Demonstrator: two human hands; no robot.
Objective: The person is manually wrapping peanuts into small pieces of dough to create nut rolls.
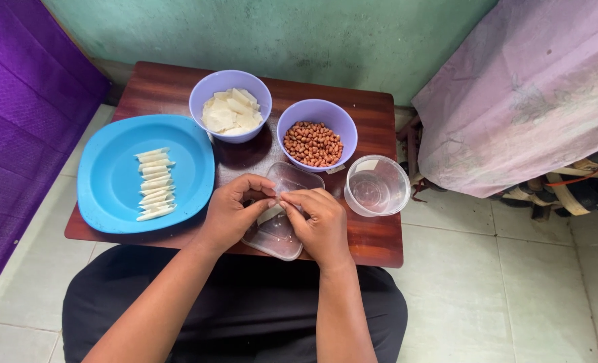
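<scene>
Left hand (230, 214) and right hand (319, 222): fingertips pinched together on a small white wrapper piece (270, 214), over a clear rectangular tray (297, 176), table centre-near. Left: blue plate (110, 195) with finished rolls (155, 184). Far: wrapper bowl (230, 105), peanut bowl (316, 134).

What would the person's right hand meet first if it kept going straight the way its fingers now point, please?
The right hand points up and to the left, so it would first meet the fingertips of the left hand, which it already nearly touches over the clear plastic tray. Beyond that lies the blue plate.
</scene>
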